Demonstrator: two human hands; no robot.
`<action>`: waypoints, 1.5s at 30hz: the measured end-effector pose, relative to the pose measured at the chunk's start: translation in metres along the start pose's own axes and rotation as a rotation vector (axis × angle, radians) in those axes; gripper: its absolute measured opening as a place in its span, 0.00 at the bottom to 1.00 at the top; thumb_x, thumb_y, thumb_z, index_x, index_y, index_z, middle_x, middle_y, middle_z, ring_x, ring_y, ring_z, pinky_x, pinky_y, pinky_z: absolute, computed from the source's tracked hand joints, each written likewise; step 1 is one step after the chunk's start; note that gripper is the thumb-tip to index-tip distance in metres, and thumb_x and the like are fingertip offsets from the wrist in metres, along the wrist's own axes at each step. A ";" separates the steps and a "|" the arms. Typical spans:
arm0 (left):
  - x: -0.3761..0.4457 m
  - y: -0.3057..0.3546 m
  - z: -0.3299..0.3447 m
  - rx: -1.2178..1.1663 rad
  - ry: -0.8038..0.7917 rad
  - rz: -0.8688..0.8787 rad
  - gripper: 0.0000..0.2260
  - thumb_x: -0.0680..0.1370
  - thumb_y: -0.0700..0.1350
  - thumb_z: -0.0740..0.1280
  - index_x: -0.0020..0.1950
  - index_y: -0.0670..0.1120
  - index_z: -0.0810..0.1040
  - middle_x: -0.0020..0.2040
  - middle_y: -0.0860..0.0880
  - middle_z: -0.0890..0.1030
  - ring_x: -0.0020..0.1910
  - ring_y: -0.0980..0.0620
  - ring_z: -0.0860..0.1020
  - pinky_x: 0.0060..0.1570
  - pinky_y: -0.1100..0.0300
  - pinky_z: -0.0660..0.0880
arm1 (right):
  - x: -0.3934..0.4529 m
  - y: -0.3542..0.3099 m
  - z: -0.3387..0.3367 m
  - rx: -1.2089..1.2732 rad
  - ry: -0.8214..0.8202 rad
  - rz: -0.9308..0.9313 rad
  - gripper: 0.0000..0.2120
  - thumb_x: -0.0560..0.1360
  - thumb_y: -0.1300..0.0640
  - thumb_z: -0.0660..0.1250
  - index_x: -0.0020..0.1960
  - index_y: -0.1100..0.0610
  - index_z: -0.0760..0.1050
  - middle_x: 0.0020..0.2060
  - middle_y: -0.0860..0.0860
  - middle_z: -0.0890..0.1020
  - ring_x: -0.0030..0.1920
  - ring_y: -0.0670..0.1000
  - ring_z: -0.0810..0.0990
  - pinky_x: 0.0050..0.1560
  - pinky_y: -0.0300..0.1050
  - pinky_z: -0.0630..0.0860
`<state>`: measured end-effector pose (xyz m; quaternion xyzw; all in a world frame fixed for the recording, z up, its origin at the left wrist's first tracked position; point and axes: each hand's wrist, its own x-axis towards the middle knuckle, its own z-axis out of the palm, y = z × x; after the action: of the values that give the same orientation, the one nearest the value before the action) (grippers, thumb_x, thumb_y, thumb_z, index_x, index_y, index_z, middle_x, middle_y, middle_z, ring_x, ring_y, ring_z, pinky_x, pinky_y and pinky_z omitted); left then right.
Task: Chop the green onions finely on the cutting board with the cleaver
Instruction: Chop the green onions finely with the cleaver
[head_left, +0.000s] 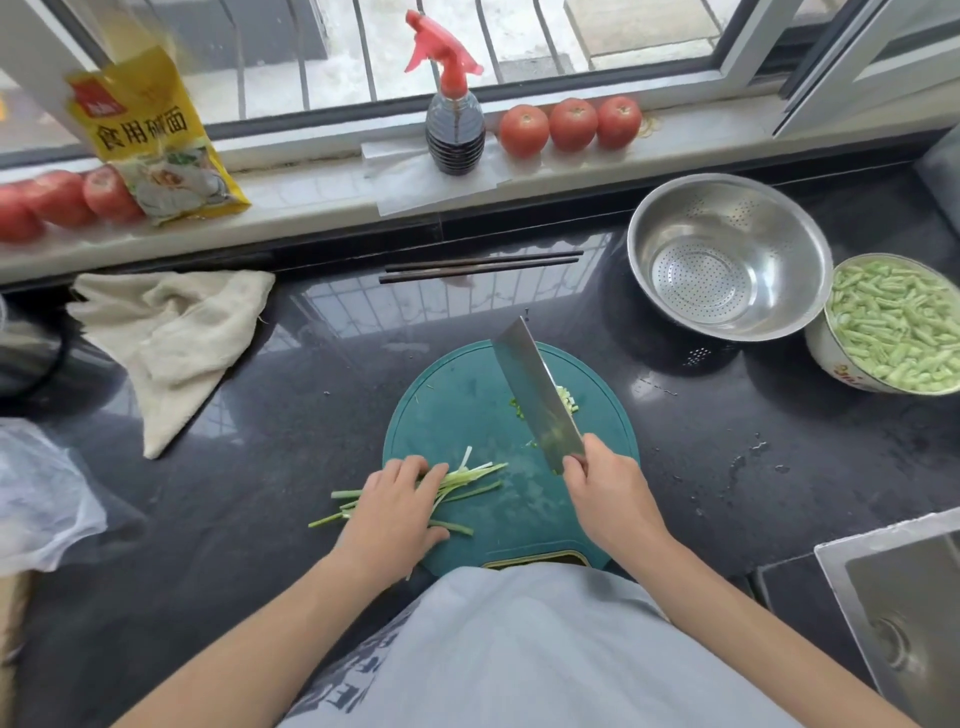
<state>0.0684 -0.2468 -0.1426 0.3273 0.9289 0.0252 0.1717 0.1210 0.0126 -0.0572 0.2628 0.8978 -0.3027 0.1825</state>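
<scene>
A round teal cutting board (457, 410) lies on the dark counter in front of me. Long green onion strips (470, 480) lie across its near left part, their ends sticking past the board's left edge. My left hand (395, 512) presses down on the strips with its fingers. My right hand (605, 493) grips the handle of the cleaver (535, 397), whose blade is lifted and tilted over the board's right half. A small pile of chopped onion bits (566, 400) sits just right of the blade.
A steel colander (727, 254) and a bowl of cut green beans (893, 322) stand at the right. Chopsticks (480, 265) lie behind the board, a cloth (171, 332) at the left. A spray bottle (454, 119), tomatoes (571, 124) and a yellow packet (150, 140) sit on the sill. A sink (904, 608) is near right.
</scene>
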 end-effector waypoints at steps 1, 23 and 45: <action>0.002 0.000 0.003 -0.002 0.034 0.010 0.32 0.69 0.60 0.76 0.69 0.51 0.72 0.57 0.50 0.75 0.53 0.46 0.74 0.49 0.50 0.75 | -0.002 0.001 0.000 -0.003 0.000 -0.003 0.12 0.83 0.53 0.56 0.40 0.52 0.63 0.33 0.52 0.76 0.30 0.52 0.71 0.30 0.50 0.67; 0.022 0.045 -0.010 -0.016 0.222 -0.193 0.28 0.75 0.65 0.67 0.67 0.46 0.72 0.58 0.48 0.74 0.57 0.46 0.72 0.58 0.51 0.72 | -0.028 0.006 0.028 -0.085 0.039 -0.027 0.10 0.83 0.52 0.54 0.44 0.53 0.62 0.33 0.50 0.75 0.35 0.56 0.75 0.32 0.50 0.67; 0.007 0.034 -0.015 -0.041 0.186 -0.286 0.23 0.72 0.59 0.70 0.59 0.46 0.74 0.50 0.49 0.74 0.50 0.45 0.73 0.48 0.50 0.73 | -0.016 0.008 0.026 -0.111 -0.020 -0.043 0.12 0.83 0.53 0.54 0.41 0.53 0.60 0.32 0.52 0.74 0.31 0.54 0.70 0.31 0.51 0.64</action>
<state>0.0789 -0.2150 -0.1252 0.1843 0.9772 0.0496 0.0933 0.1427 -0.0044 -0.0725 0.2300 0.9167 -0.2590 0.1991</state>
